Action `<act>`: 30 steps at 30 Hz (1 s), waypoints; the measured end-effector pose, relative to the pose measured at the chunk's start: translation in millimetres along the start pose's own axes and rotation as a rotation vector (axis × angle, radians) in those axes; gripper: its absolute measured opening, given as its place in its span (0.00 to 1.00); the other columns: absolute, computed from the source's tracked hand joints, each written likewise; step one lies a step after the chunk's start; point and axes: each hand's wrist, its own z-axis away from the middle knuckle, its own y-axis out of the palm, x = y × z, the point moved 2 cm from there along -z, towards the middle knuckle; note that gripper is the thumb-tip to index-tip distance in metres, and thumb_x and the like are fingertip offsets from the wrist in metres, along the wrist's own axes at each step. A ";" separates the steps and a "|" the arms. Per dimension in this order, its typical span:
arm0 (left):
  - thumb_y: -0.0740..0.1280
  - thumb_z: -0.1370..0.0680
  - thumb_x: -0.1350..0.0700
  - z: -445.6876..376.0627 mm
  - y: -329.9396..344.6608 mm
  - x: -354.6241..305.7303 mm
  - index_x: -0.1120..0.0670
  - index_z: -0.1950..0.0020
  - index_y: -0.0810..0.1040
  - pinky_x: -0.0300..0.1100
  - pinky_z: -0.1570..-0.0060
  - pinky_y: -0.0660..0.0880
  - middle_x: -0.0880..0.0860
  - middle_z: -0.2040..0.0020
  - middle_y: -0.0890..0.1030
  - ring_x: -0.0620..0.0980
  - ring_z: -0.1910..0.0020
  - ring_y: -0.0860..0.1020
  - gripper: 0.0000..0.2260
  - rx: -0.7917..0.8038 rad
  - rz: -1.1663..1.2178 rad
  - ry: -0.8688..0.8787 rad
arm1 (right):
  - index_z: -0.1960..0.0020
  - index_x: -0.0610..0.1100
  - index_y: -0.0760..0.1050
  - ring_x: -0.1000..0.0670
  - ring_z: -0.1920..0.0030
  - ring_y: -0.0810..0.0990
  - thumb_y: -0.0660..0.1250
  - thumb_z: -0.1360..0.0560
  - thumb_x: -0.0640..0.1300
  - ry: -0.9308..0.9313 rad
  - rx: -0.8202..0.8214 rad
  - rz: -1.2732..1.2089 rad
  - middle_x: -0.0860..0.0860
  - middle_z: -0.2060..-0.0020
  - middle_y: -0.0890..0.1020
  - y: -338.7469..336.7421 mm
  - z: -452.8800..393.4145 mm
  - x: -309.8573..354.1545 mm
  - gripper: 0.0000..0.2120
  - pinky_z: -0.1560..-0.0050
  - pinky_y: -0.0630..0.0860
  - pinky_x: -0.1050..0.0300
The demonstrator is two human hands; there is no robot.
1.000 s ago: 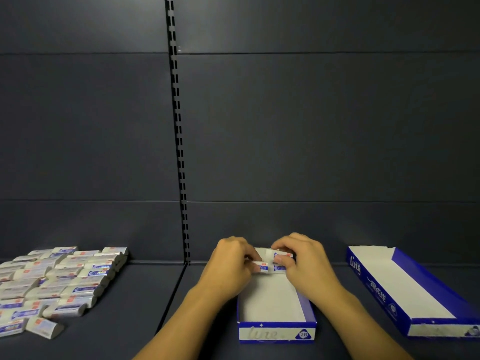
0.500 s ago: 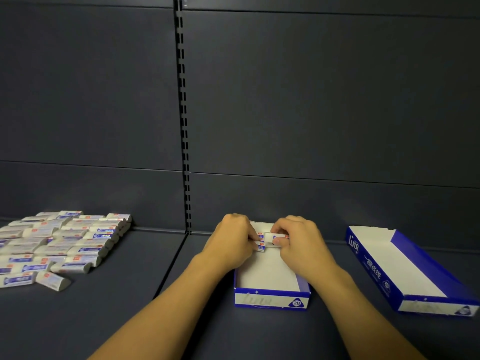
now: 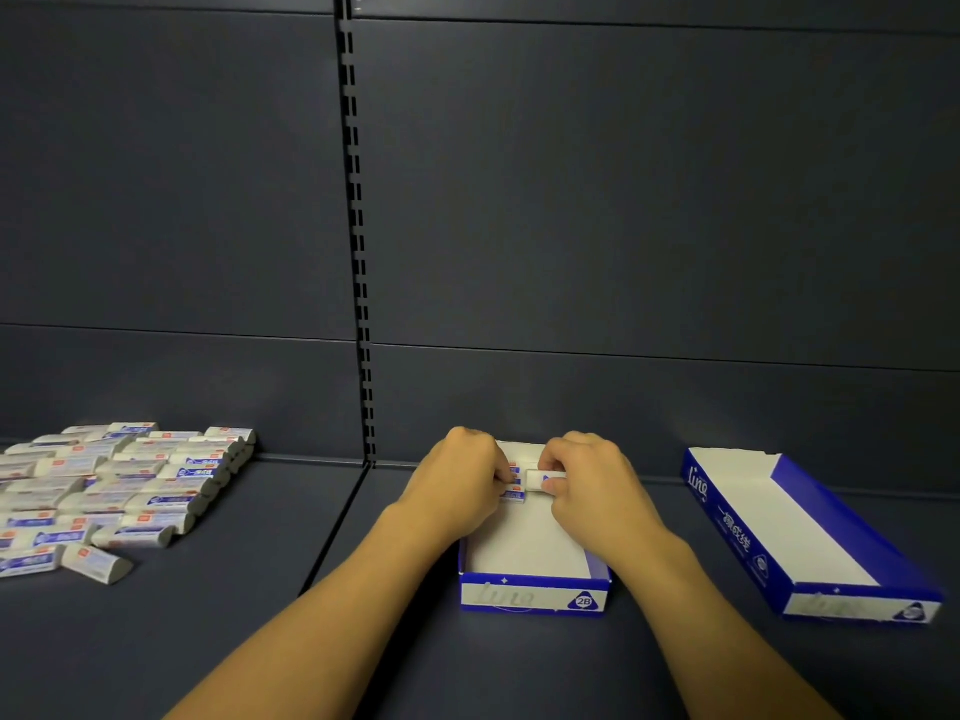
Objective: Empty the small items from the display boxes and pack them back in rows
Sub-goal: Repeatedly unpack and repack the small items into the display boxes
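Head view, eraser pile (image 3: pixel 111 491) left, empty box (image 3: pixel 810 537) right

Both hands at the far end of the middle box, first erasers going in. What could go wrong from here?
1. The left hand and right hand pinch small white wrapped erasers against the far wall of the blue-and-white cardboard display box; a crooked first row may skew later rows.
2. The light box has nothing bracing it and might slide.
3. The loose eraser pile at far left means long reaches.

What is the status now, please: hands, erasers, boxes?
Left hand and right hand both pinching small white wrapped erasers at far end of blue-and-white cardboard display box. Nothing in the way.
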 end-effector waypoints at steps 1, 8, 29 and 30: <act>0.68 0.21 0.59 0.4 -0.1 0.0 0.52 0.45 0.87 0.47 0.48 0.80 0.52 0.47 0.83 0.52 0.50 0.80 0.09 0.001 -0.005 0.002 | 0.45 0.51 0.78 0.55 0.52 0.72 0.72 0.24 0.44 0.001 0.001 0.008 0.54 0.49 0.77 0.2 -0.2 0.1 0.09 0.51 0.74 0.63; 0.67 0.23 0.60 -0.2 -2.3 -4.1 0.53 0.44 0.83 0.50 0.51 0.80 0.54 0.47 0.81 0.56 0.52 0.80 0.10 0.045 -0.187 0.045 | 0.44 0.48 0.81 0.54 0.50 0.74 0.71 0.24 0.44 -0.020 0.027 0.067 0.52 0.48 0.76 0.7 -0.4 0.3 0.09 0.50 0.75 0.61; 0.69 0.21 0.61 2.3 10.9 11.4 0.52 0.43 0.85 0.46 0.43 0.80 0.51 0.43 0.81 0.50 0.47 0.80 0.10 -0.014 0.137 -0.038 | 0.41 0.51 0.82 0.49 0.50 0.82 0.69 0.22 0.50 0.046 0.225 0.217 0.52 0.45 0.83 7.1 -10.0 -2.0 0.11 0.50 0.79 0.60; 0.69 0.22 0.61 1.7 11.1 11.6 0.52 0.43 0.86 0.46 0.44 0.80 0.52 0.43 0.81 0.51 0.47 0.80 0.10 -0.016 0.131 -0.037 | 0.41 0.51 0.82 0.50 0.50 0.82 0.69 0.21 0.50 0.046 0.221 0.219 0.52 0.45 0.83 6.7 -9.9 -2.1 0.11 0.49 0.78 0.60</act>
